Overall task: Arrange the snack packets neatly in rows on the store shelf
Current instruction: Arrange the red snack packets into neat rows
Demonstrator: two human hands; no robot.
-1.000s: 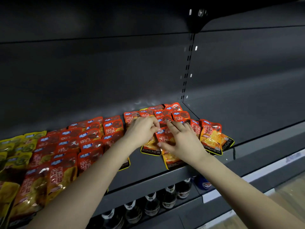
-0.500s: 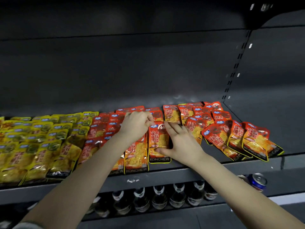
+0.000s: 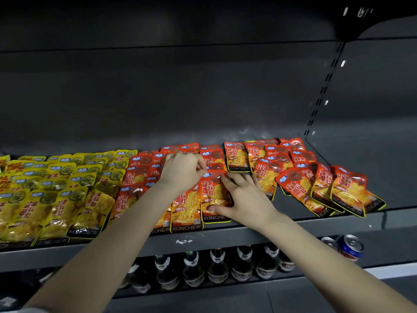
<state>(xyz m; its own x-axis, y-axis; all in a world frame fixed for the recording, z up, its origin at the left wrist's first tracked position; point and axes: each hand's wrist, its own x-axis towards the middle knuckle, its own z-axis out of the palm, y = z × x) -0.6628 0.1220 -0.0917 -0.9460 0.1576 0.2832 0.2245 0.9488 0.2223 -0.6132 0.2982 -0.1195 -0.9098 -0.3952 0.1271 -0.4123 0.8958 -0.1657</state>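
- Hands sit side by side at centre frame. The left hand [image 3: 182,170] is curled over the red rows, and I cannot tell whether it actually pinches a packet edge. The right hand [image 3: 243,197] lies spread and flat, with fingers and thumb pressing on one red packet [image 3: 214,193].
- The shelf [image 3: 248,233] runs across the lower middle of the frame and shows no raised lip at its front. Anything pushed forward would likely drop towards the bottles [image 3: 216,267] and cans [image 3: 347,245] underneath.
- The yellow packets [image 3: 56,195] at lower left lie in overlapping rows that butt against the red rows [image 3: 144,175]. The left forearm crosses low over that area, so a careless sweep could ruffle the border and mix the colours.
- The slanted bunch [image 3: 327,188] at right of centre is fanned and crooked, and its lowest corners reach the shelf front. It looks like the least settled lot, and a knock from the right elbow could slide some of it off.
- The pressed red packet is glossy film lying on other glossy film. Flat pressure with no real grip may make it skate instead of squaring up, pulling its neighbours askew.
- The front packet [image 3: 186,218], just left of the pressed one, has its dark lower band right at the shelf front. A small nudge from either wrist could tip it over.
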